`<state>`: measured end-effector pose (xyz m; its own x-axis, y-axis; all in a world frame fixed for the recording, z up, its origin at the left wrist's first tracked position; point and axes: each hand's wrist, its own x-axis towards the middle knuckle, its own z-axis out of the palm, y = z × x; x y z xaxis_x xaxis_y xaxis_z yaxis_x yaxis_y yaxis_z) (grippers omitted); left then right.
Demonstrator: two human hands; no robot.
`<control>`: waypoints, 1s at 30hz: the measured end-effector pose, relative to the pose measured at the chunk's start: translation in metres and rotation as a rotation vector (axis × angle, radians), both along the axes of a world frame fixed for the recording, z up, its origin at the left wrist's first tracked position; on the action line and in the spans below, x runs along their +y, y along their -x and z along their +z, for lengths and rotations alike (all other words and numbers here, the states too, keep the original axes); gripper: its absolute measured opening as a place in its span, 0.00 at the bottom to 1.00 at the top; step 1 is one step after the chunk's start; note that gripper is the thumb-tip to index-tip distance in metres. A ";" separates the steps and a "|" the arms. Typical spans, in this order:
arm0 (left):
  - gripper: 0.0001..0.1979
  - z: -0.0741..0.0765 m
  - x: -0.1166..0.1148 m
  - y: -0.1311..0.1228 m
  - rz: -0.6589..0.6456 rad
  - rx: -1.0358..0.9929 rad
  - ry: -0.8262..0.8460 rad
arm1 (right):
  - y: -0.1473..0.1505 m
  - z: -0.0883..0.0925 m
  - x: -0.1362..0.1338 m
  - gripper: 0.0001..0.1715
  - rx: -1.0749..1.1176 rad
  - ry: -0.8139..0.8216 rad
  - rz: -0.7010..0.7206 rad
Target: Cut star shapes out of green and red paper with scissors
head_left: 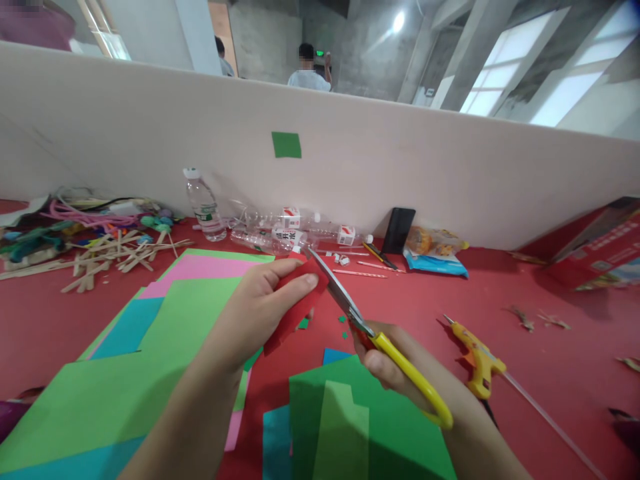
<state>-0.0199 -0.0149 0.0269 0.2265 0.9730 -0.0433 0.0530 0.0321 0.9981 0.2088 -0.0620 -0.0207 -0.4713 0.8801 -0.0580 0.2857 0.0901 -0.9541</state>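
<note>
Pinching red paper (294, 317), the left hand (257, 303) angles inward toward the right hand (384, 372), curled around yellow-handled scissors (383, 342).

A: Surface?
B: Red tabletop (415, 300).
A: Left side?
B: Loose wooden sticks (90, 279) towards the back; nearer, overlapping paper sheets (120, 387) in light green, pink and blue.
A: Back, middle?
B: One upright bottle (204, 212), clear bottles (254, 240) on their sides, black phone (399, 230) tilted up, blue packet (436, 264).
A: Near, centre?
B: Dark green sheet (400, 433).
A: Right?
B: Yellow glue gun (480, 363), lying flat; red box (595, 250) beyond.
</note>
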 end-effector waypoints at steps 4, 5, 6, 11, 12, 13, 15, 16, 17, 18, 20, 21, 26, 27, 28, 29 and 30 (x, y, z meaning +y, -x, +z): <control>0.14 -0.005 0.005 0.002 0.106 0.061 -0.253 | -0.004 0.003 0.003 0.39 0.008 0.013 0.017; 0.13 -0.006 0.006 0.003 0.115 0.073 -0.297 | -0.005 0.004 0.004 0.40 0.001 0.015 0.018; 0.11 -0.007 0.007 0.004 0.110 0.085 -0.320 | -0.005 0.004 0.004 0.40 -0.008 0.019 0.017; 0.10 -0.011 0.013 0.009 0.049 0.084 -0.331 | -0.008 0.004 0.004 0.41 -0.014 -0.010 0.044; 0.10 -0.012 0.013 0.010 0.039 0.060 -0.304 | -0.008 0.003 0.003 0.40 0.000 -0.017 0.051; 0.10 -0.013 0.014 0.010 0.028 0.033 -0.267 | -0.009 0.003 0.003 0.40 0.018 -0.019 0.054; 0.09 -0.013 0.013 0.009 0.004 -0.019 -0.203 | -0.010 0.003 0.001 0.38 0.059 -0.007 0.054; 0.10 -0.013 0.012 0.008 -0.009 -0.041 -0.187 | -0.010 0.003 0.000 0.38 0.081 0.001 0.055; 0.10 -0.013 0.012 0.006 -0.017 -0.062 -0.179 | -0.010 0.003 0.000 0.38 0.103 0.007 0.059; 0.10 -0.013 0.011 0.005 -0.022 -0.082 -0.175 | -0.010 0.002 0.000 0.38 0.127 0.013 0.067; 0.10 -0.013 0.009 0.002 -0.026 -0.124 -0.174 | -0.008 0.001 0.000 0.38 0.172 0.023 0.080; 0.09 -0.014 0.009 0.000 -0.025 -0.143 -0.175 | -0.007 0.000 0.000 0.38 0.192 0.027 0.086; 0.11 -0.015 0.007 -0.006 0.008 -0.195 -0.215 | -0.002 -0.008 0.000 0.37 0.220 0.052 0.110; 0.11 -0.014 0.006 -0.007 0.012 -0.192 -0.223 | -0.001 -0.009 0.000 0.37 0.222 0.056 0.108; 0.12 -0.014 0.006 -0.008 0.015 -0.189 -0.229 | -0.001 -0.011 0.000 0.37 0.222 0.061 0.105; 0.12 -0.013 0.005 -0.008 0.019 -0.188 -0.231 | -0.001 -0.012 0.001 0.37 0.223 0.064 0.106; 0.11 -0.013 0.004 -0.009 0.027 -0.192 -0.226 | -0.002 -0.012 0.001 0.37 0.224 0.065 0.106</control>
<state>-0.0110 -0.0105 0.0144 0.1838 0.9588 0.2166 -0.1358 -0.1935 0.9717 0.2107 -0.0612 -0.0326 -0.5679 0.8231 0.0029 0.0591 0.0443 -0.9973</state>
